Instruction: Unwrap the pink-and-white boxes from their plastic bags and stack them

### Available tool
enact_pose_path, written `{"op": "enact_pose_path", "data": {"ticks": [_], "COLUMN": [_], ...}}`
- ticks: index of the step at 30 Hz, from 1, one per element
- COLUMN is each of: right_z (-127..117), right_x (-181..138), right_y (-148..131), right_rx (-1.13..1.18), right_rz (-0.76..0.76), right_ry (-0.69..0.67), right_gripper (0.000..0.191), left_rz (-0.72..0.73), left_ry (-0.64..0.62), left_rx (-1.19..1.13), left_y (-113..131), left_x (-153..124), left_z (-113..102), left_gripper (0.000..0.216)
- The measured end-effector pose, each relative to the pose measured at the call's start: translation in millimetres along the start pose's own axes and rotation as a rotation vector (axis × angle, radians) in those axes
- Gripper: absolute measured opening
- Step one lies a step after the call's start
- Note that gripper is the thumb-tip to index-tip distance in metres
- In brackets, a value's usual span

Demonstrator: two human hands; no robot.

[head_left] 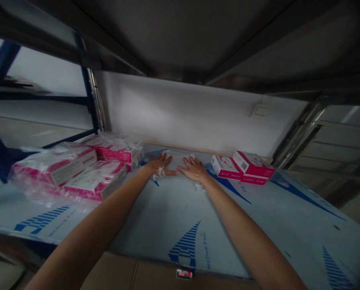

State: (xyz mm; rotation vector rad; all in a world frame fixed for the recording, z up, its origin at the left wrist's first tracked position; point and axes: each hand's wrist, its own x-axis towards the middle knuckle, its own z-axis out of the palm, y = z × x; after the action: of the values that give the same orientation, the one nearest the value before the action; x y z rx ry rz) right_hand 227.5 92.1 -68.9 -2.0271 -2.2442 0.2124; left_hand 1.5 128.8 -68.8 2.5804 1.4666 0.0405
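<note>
Both hands (158,164) (194,169) press on clear plastic (179,157) lying beneath and between them.

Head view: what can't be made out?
All in the head view:
Clear plastic: part hidden beneath left hand and right hand.
Boxes at left: fine print blurred, behind crinkled wrap.
Boxes at right: fine print too small, blurred.
Arms: cut off by the bottom edge.

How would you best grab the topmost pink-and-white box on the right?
Probably by its left and right sides, the right hand coming from the front, slightly above: the topmost box is a flat block raised above the lower boxes, front and left faces exposed.
</note>
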Motion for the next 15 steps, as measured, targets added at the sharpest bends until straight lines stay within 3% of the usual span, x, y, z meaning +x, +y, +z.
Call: {"op": "enact_pose_path", "data": {"ticks": [4, 7, 11, 13, 15], "right_z": [-6.0, -18.9, -46.3, -61.2, -73.6], "right_x": [-2.8, -3.7, -4.7, -9.3, -19.5], "right_y": [3.9, 5.8, -11.8, -32.0, -57.3], "right_rx": [-0.018, 0.005, 0.096, 0.153, 0.238], "right_rz": [-0.014, -0.042, -0.186, -0.285, -0.408], "right_ry": [0.002, 0.091, 0.362, 0.485, 0.521], "right_gripper": [0.102, 0.095, 0.065, 0.047, 0.035], "left_rz": [0.009, 0.032, 0.036, 0.016, -0.041], "left_ry": [0.064, 0.172, 0.375, 0.439, 0.491], "left_rx": [-0.013, -0.021, 0.0, 0.015, 0.037], "left_y": [5.8, 16.4, 35.5, 43.1, 45.2], "left_x": [-10.9, -23.8, -55.8, -83.8, -118.6], "left_z": [-6.4, -24.7, -62.1, -78.2, -87.4], "left_gripper": [0.108, 0.086, 0.057, 0.052, 0.052]}}
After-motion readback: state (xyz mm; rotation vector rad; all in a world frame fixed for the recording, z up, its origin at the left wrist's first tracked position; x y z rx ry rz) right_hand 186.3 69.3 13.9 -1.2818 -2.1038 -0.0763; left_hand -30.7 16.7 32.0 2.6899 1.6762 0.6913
